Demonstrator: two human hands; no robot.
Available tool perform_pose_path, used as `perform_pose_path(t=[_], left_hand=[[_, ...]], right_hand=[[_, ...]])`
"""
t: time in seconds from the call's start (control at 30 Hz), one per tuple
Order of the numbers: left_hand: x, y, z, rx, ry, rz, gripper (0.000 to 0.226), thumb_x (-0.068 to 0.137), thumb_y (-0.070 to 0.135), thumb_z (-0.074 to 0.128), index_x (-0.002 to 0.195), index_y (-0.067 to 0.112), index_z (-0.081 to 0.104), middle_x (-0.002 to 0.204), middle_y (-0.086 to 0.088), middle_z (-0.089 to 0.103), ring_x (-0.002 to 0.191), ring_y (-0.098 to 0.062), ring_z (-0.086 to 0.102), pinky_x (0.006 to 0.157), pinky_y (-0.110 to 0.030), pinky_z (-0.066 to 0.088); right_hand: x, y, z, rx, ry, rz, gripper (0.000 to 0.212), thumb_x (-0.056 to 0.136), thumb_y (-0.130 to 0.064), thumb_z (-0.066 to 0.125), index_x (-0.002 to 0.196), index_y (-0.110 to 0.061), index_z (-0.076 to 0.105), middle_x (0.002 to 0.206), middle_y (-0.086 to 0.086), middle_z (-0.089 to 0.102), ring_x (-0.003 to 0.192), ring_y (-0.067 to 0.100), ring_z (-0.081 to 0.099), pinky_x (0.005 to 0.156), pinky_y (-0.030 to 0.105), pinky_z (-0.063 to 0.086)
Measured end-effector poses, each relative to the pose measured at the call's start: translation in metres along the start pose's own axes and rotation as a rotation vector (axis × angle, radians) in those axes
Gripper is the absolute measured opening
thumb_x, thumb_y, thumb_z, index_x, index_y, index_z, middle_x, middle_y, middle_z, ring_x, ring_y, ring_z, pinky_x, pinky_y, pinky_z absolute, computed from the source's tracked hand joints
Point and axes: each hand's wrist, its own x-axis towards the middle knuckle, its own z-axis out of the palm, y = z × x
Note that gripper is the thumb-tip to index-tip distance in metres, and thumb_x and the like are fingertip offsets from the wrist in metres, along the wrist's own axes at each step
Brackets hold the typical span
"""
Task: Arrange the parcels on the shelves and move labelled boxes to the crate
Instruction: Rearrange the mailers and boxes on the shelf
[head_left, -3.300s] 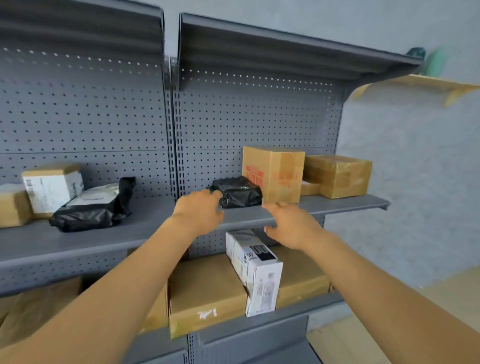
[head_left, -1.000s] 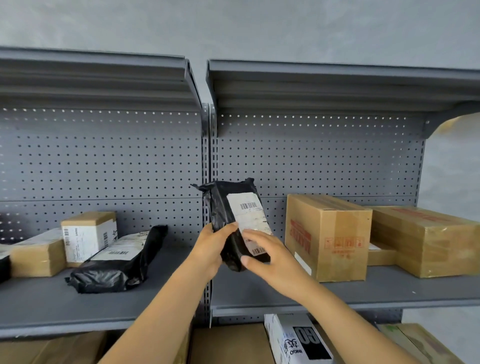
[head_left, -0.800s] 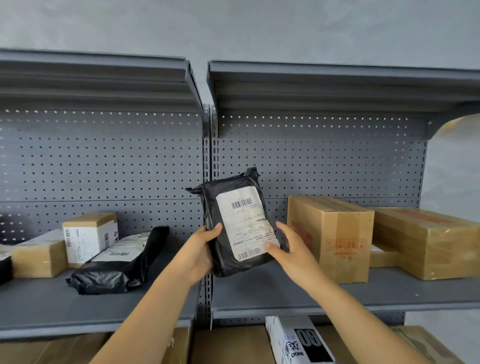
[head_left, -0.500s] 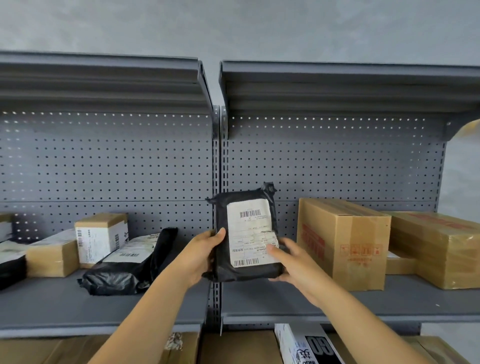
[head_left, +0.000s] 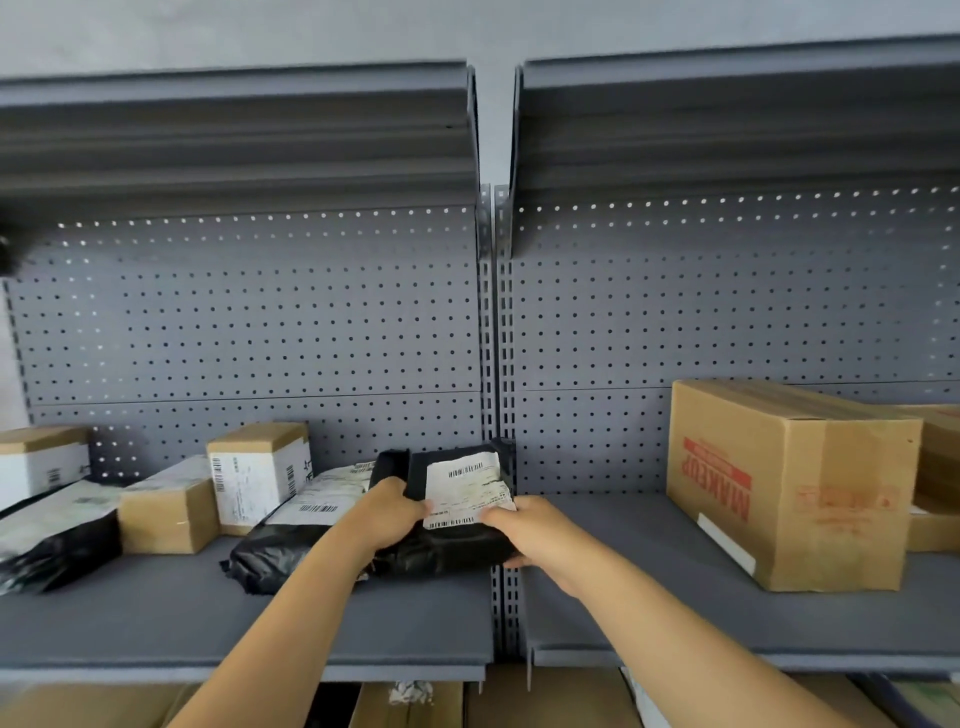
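Note:
A black plastic parcel (head_left: 457, 545) with a white barcode label lies flat on the grey middle shelf (head_left: 363, 629), at the right end of the left bay beside the upright post. My left hand (head_left: 387, 514) grips its left edge. My right hand (head_left: 524, 530) holds its right side, thumb on the label. The parcel touches another black labelled bag (head_left: 280, 556) to its left. Behind that bag stands a small brown box with white labels (head_left: 257, 478).
More boxes (head_left: 166, 514) and a black bag (head_left: 52, 545) fill the left end of the shelf. A large brown carton with red print (head_left: 789, 483) stands on the right bay's shelf (head_left: 649, 597). Cardboard boxes show on the shelf below (head_left: 405, 706). A top shelf overhangs.
Both hands have lowered the black parcel from upright in front of the pegboard down onto the shelf, left of the post. The view has shifted left.

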Motion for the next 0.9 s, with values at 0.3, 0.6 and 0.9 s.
perform_pose_path(t=[0.3, 0.6, 0.9], left_hand=[[0.013, 0.019, -0.006, 0.353, 0.022, 0.147, 0.052, 0.096, 0.025, 0.057, 0.141, 0.006, 0.040, 0.138, -0.014, 0.052, 0.119, -0.027, 0.052, 0.091, -0.029, 0.040], [0.010, 0.092, 0.050, 0.371, -0.135, 0.358, 0.060, 0.099, 0.036, 0.054, 0.152, 0.015, 0.033, 0.155, -0.010, 0.035, 0.138, -0.026, 0.040, 0.105, -0.030, 0.036], [-0.013, 0.144, 0.107, 0.740, -0.133, 0.490, 0.061, 0.097, 0.045, 0.050, 0.152, 0.026, 0.032, 0.155, -0.005, 0.036, 0.138, -0.026, 0.040, 0.111, -0.043, 0.037]], right_hand=[[0.017, 0.005, 0.004, -0.190, 0.042, -0.017, 0.041, 0.092, -0.023, 0.061, 0.132, -0.019, 0.054, 0.133, -0.002, 0.061, 0.117, 0.015, 0.057, 0.100, 0.026, 0.044], [-0.012, 0.003, -0.079, -0.808, 0.149, -0.098, 0.071, 0.098, -0.040, 0.051, 0.156, -0.015, 0.019, 0.159, 0.009, 0.028, 0.144, 0.027, 0.029, 0.113, 0.036, 0.032], [-0.065, 0.016, -0.156, -1.255, 0.304, -0.314, 0.045, 0.096, -0.034, 0.050, 0.137, -0.016, 0.049, 0.128, 0.005, 0.053, 0.125, 0.026, 0.044, 0.109, 0.036, 0.034]])
